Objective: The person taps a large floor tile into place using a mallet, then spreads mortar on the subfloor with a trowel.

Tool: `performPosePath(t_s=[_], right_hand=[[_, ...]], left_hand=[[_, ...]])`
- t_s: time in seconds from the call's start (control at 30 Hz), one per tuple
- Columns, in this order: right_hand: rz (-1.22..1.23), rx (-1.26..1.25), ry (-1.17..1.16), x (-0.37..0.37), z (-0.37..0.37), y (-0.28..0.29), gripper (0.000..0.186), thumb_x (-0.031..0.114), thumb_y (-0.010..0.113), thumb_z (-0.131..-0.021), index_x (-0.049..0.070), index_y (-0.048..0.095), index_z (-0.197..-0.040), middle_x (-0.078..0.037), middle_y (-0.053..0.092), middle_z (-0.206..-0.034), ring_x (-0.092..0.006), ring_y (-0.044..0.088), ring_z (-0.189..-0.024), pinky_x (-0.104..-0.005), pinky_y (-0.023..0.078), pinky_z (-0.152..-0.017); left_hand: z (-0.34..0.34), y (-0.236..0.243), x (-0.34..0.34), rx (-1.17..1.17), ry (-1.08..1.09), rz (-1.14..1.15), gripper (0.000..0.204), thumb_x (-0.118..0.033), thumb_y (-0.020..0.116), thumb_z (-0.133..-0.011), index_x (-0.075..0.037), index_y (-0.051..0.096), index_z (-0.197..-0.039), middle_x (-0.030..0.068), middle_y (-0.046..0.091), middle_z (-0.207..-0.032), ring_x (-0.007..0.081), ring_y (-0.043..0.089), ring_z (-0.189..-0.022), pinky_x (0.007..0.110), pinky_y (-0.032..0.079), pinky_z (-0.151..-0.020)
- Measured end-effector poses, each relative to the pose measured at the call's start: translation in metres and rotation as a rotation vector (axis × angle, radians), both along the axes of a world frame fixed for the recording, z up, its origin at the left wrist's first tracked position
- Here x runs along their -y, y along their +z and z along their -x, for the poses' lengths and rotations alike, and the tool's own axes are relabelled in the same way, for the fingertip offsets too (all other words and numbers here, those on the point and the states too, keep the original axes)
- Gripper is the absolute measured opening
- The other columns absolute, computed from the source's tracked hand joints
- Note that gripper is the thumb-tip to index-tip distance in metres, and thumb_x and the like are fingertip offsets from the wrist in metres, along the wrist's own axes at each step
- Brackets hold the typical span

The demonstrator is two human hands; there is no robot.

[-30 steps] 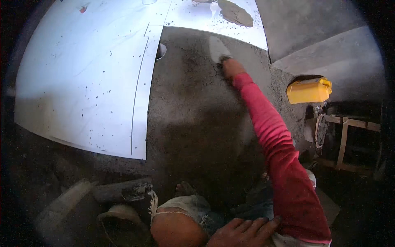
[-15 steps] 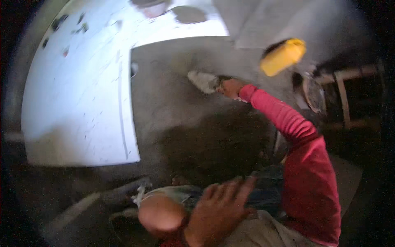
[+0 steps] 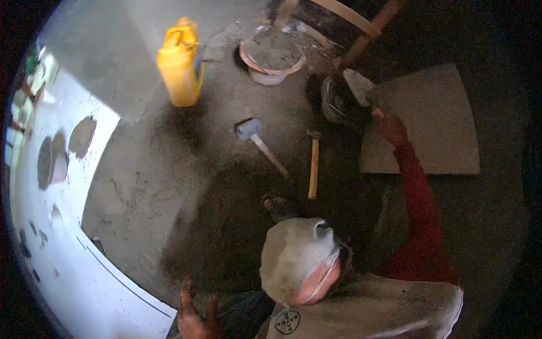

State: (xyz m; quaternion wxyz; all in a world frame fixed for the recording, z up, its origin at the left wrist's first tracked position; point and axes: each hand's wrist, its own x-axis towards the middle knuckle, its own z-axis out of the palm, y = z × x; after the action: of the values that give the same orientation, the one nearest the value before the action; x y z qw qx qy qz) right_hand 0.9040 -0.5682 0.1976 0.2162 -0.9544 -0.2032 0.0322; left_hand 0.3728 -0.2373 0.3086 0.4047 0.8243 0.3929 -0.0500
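Note:
My right hand [image 3: 391, 129], at the end of a red sleeve, is wrapped round the handle of a trowel [image 3: 358, 86]. The trowel's pale, mortar-smeared blade reaches over the right rim of a dark bucket [image 3: 333, 103]; whether it touches the rim I cannot tell. At the lower left my left hand [image 3: 195, 316] is partly cut off by the lower edge, its fingers apart and nothing in them. On the floor ahead lie a mallet [image 3: 248, 129] with a greyish head and a wooden-handled hammer [image 3: 314, 166].
A yellow jerrycan [image 3: 180, 73] and a basin [image 3: 262, 76] of mortar stand farther off. Right of the bucket lies a square slab [image 3: 435, 127]. White flooring [image 3: 121, 294] on the left carries a mortar patch [image 3: 83, 135] and a container [image 3: 60, 168]. Wooden bars [image 3: 361, 51] stand at the back.
My view has swung right. The right hand has carried the trowel from above the grey floor beside the white flooring to the dark bucket. My left hand now shows at the lower left.

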Motion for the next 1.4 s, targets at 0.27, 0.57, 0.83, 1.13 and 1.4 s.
performPosePath(t_s=[0.27,0.57,0.83,1.13,1.4], right_hand=[[0.441,-0.068,-0.113,0.030,-0.079,-0.077,0.044,0.040,0.051,-0.094,0.003,0.058,-0.117,-0.018,0.061,-0.108,-0.0311,0.060,-0.096,-0.0428,0.046,-0.085],[0.743,-0.258,0.090,0.019,-0.130,-0.125,0.049,0.042,0.052,-0.093,0.009,0.050,-0.130,-0.013,0.055,-0.120,-0.0259,0.058,-0.100,-0.0393,0.048,-0.086],[0.188,-0.365,-0.064,0.006,-0.122,-0.135,0.049,0.042,0.052,-0.093,0.009,0.050,-0.130,-0.012,0.055,-0.121,-0.0244,0.057,-0.100,-0.0380,0.048,-0.084],[0.185,-0.296,0.060,-0.059,-0.098,-0.157,0.048,0.041,0.051,-0.093,0.008,0.051,-0.128,-0.012,0.056,-0.117,-0.0229,0.058,-0.097,-0.0364,0.048,-0.082],[0.114,-0.395,-0.041,-0.067,-0.073,-0.130,0.046,0.040,0.051,-0.093,0.008,0.052,-0.127,-0.012,0.057,-0.113,-0.0215,0.058,-0.095,-0.0351,0.048,-0.079]], left_hand=[[-0.027,-0.023,-0.005,-0.404,0.020,0.010,0.051,-0.028,0.061,-0.091,0.000,0.045,-0.130,0.0261,0.063,-0.107,0.0394,0.060,-0.102,0.043,0.048,-0.081],[-0.035,-0.035,0.004,-0.219,0.199,0.169,0.046,-0.026,0.060,-0.088,-0.004,0.050,-0.128,0.0183,0.065,-0.108,0.0267,0.063,-0.095,0.039,0.048,-0.086],[-0.024,-0.047,-0.003,-0.194,0.203,0.119,0.047,-0.030,0.061,-0.089,-0.004,0.050,-0.127,0.0189,0.067,-0.099,0.0283,0.066,-0.087,0.039,0.051,-0.073],[0.001,-0.065,-0.007,-0.304,0.038,-0.139,0.066,-0.047,0.058,-0.088,-0.002,0.040,-0.133,0.0242,0.056,-0.121,0.0387,0.059,-0.104,0.047,0.051,-0.080],[-0.003,-0.063,0.005,-0.221,0.127,-0.102,0.065,-0.055,0.047,-0.089,-0.009,0.042,-0.134,0.0234,0.054,-0.123,0.0401,0.056,-0.109,0.051,0.042,-0.094]])
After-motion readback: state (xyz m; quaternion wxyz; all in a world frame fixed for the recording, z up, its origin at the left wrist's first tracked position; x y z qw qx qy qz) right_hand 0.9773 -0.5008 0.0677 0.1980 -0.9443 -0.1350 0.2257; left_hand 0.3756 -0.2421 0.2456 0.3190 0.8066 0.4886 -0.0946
